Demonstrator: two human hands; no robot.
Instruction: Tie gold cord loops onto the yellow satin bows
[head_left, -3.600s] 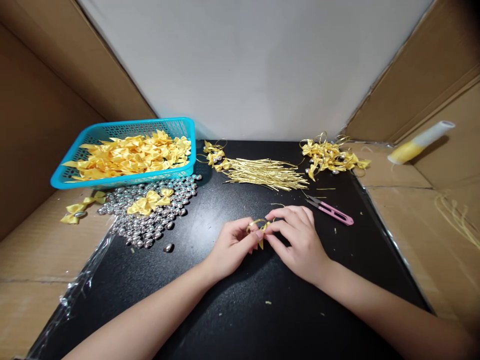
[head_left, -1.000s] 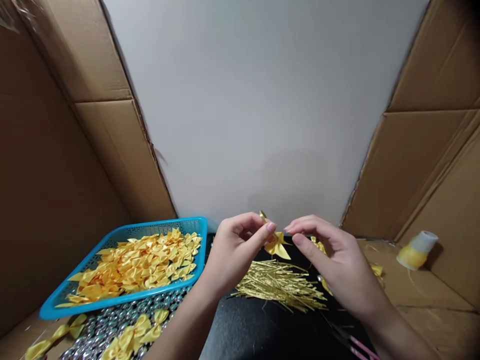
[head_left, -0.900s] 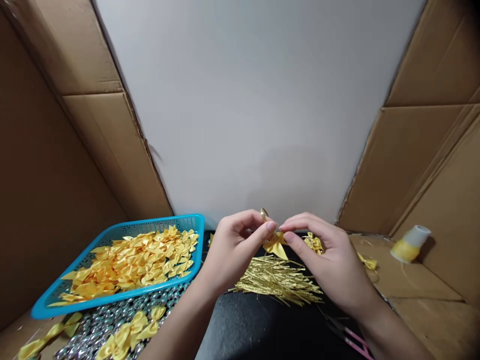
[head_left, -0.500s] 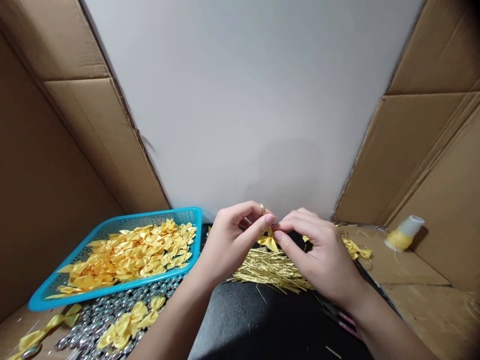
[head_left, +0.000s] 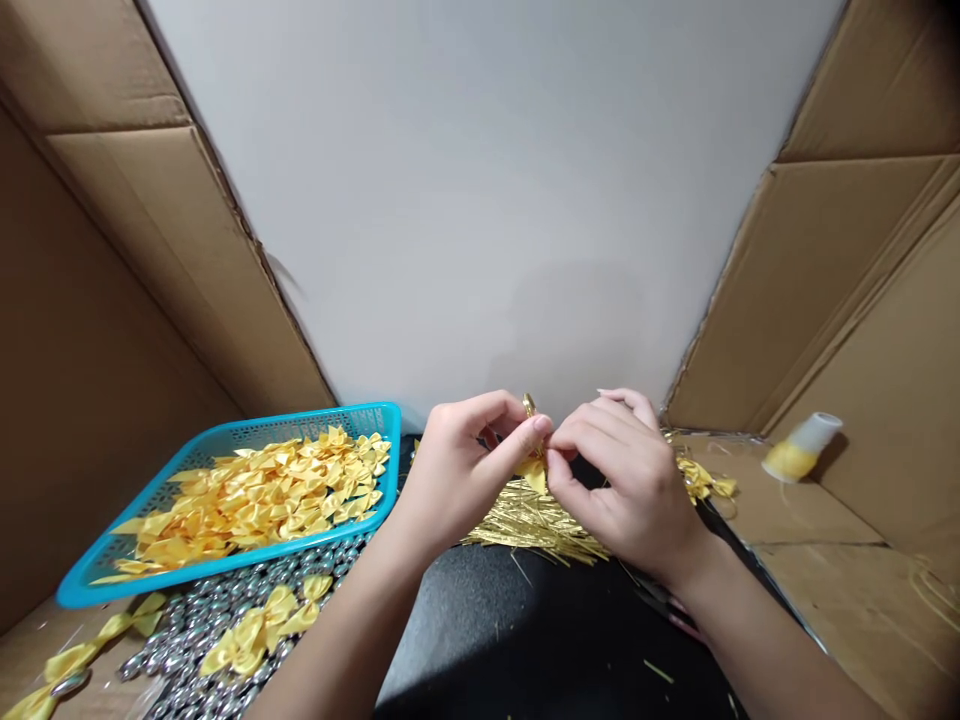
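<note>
My left hand [head_left: 461, 475] and my right hand [head_left: 619, 480] are raised together above the black mat, fingertips meeting. Between them they pinch a small yellow ribbon bow [head_left: 534, 473] with a gold loop [head_left: 529, 404] sticking up above my left thumb. Both hands are closed on it. Just below the hands lies a pile of gold twist ties [head_left: 529, 520].
A blue basket [head_left: 225, 450] full of yellow bows sits at the left. Silver beads [head_left: 217, 620] with loose bows [head_left: 255, 625] are spread in front of it. Finished bows [head_left: 701, 480] lie at the right, a yellow thread spool [head_left: 799, 448] on the cardboard, and cardboard walls all round.
Since 3.6 s ago the hands lifted the bow off the mat and the view tipped up. In the last second my right hand closed in from open fingers onto the bow.
</note>
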